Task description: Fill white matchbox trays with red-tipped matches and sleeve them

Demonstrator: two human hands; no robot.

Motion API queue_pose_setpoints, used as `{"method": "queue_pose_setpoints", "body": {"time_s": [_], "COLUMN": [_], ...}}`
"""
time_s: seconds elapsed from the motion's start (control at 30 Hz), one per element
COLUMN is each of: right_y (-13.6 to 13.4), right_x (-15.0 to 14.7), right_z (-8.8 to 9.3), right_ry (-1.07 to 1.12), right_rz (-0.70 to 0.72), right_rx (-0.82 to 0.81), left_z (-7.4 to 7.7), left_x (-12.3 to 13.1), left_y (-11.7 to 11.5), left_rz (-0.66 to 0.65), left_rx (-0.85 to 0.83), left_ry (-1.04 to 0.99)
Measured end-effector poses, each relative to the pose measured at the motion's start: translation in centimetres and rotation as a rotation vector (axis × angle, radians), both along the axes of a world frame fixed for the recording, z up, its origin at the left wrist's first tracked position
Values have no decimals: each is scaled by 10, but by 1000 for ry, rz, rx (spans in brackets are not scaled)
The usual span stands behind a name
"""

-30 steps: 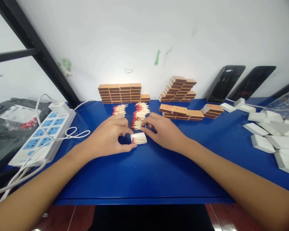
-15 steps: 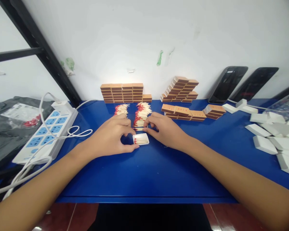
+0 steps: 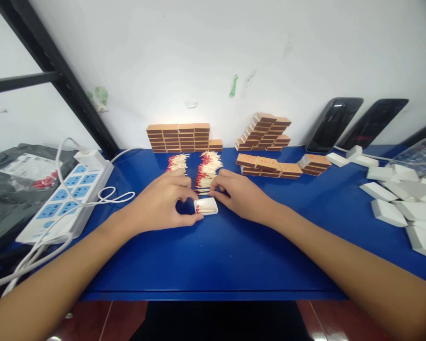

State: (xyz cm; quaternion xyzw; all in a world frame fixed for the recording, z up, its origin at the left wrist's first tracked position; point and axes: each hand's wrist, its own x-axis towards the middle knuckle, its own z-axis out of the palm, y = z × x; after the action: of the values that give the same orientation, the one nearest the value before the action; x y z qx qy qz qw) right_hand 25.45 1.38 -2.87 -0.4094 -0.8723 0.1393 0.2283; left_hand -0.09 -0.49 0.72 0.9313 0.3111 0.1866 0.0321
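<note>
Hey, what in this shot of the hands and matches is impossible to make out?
Head view, right hand: its curled fingers hide whether it grips any of the matches.
Head view, matchbox tray in the left hand: match count too small.
Head view, stacked matchboxes: print too small.

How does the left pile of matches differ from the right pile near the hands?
The left pile is smaller; the right pile is bigger and stretches nearer. The left pile lies behind the left hand, which holds the white tray; the right pile's near end meets the fingertips of the right hand. Both are red-headed matches on the blue table, heads leftward.
</note>
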Motion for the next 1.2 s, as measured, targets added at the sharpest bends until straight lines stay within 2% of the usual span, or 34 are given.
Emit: {"method": "queue_pose_setpoints", "body": {"time_s": [0.23,0.63,0.83,0.93,1.03,1.2], "right_y": [0,-4,-3,-7,-17,-23], "right_x": [-1,-3,7,11,8,0], "right_z": [-1,11,19,23,26,21], "right_ry": [-8,-133,-73,-14,0,-14], "right_rz": [5,-27,-41,11,67,107], "right_rx": [8,-35,56,73,12,-69], "left_z": [0,2,1,2,2,2], "left_x": [0,1,-1,0,0,0], "left_y": [0,0,2,3,3,2], "left_rz": [-6,-13,4,7,6,4], "left_rx": [-2,2,19,23,41,37], "left_ry": [3,-12,5,12,4,3]}}
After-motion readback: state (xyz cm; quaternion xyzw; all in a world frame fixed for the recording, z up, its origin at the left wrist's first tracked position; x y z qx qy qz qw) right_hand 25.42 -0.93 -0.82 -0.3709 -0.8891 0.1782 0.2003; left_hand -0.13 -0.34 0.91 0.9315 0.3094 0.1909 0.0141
